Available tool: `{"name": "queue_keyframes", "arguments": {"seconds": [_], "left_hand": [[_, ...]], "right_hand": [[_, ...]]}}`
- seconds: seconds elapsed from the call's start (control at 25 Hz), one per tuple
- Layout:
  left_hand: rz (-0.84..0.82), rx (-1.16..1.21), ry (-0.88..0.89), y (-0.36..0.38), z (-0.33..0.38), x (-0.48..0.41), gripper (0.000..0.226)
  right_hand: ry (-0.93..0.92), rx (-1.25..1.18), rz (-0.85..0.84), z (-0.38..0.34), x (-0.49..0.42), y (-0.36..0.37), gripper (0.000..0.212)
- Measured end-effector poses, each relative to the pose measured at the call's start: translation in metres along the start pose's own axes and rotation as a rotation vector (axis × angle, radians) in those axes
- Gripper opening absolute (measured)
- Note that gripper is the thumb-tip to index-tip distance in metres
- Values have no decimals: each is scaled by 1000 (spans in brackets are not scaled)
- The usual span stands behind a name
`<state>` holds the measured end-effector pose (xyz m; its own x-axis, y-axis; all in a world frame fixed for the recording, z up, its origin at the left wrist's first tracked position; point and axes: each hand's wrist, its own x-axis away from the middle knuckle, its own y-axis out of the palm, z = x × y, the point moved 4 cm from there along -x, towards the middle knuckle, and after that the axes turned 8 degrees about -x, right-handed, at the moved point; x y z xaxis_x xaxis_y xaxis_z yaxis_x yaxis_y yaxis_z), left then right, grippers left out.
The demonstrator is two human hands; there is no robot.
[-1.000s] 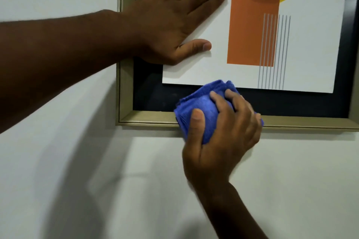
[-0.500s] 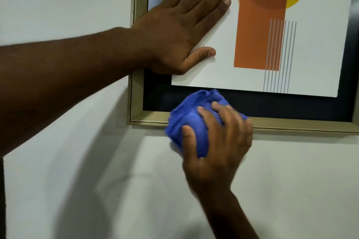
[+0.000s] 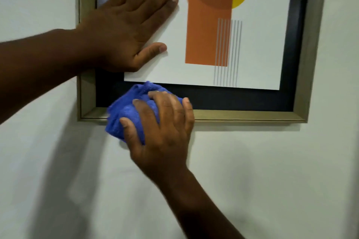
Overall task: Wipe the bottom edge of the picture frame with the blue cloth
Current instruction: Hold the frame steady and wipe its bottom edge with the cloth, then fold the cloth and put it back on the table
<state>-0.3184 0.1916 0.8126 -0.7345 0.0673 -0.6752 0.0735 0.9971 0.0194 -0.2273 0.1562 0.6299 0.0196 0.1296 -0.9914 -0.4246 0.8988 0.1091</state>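
Note:
A gold-edged picture frame [image 3: 244, 116] hangs on a white wall, with a dark inner border and a print of orange and yellow shapes. My right hand [image 3: 163, 128] grips a bunched blue cloth [image 3: 124, 116] and presses it on the frame's bottom edge, close to the lower left corner. The cloth covers that stretch of the edge and spills onto the wall below. My left hand [image 3: 128, 29] lies flat, fingers spread, on the glass at the picture's left side, its wrist crossing the left rail.
The white wall [image 3: 272, 180] surrounds the frame below and on both sides. The frame's lower right corner [image 3: 303, 118] and right rail are in sight; its top is out of view.
My right hand has slid the blue cloth leftward along the bottom edge toward the lower left corner. My left hand stays flat on the picture. More of the frame's right side shows.

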Motion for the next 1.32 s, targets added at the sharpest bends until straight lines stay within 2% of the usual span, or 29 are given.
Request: {"name": "queue_keyframes", "arguments": {"seconds": [0.12, 0.2, 0.32, 0.4, 0.52, 0.6, 0.68, 0.76, 0.88, 0.96, 1.04, 1.16, 1.32], "left_hand": [[-91, 26, -120, 0, 6, 9, 76], [-153, 74, -257, -10, 22, 15, 73], [-186, 195, -317, -37, 84, 23, 75], [-189, 358, -338, -50, 144, 30, 73], [-240, 682, -610, -61, 199, 30, 65], [-176, 832, -822, -69, 213, 23, 51], [-47, 894, -901, -83, 222, 14, 36], [93, 951, -930, -98, 231, 12, 25], [185, 1040, -1090, -119, 263, 15, 19], [120, 1147, -1229, -127, 302, 23, 18], [25, 1279, -1351, -134, 354, 34, 16], [-123, 1396, -1462, -142, 430, 58, 14], [-501, 1475, -1576, -149, 562, 115, 15]], "right_hand": [[63, 90, -42, 60, 5, -41, 42], [138, 113, -133, 92, 5, -69, 44], [184, -73, -309, 108, 1, -96, 46], [204, -228, -400, 115, -2, -104, 46], [225, -351, -512, 125, -10, -114, 50], [238, -387, -563, 126, -15, -122, 50], [269, -405, -530, 129, -18, -137, 53], [352, -399, -365, 134, -13, -157, 61], [695, -579, -126, 151, 24, -195, 66], [992, -795, -137, 161, 63, -210, 54], [1166, -853, -192, 172, 110, -227, 35], [1256, -735, -211, 194, 176, -261, 27], [1446, -487, -345, 218, 304, -315, 35]]}}
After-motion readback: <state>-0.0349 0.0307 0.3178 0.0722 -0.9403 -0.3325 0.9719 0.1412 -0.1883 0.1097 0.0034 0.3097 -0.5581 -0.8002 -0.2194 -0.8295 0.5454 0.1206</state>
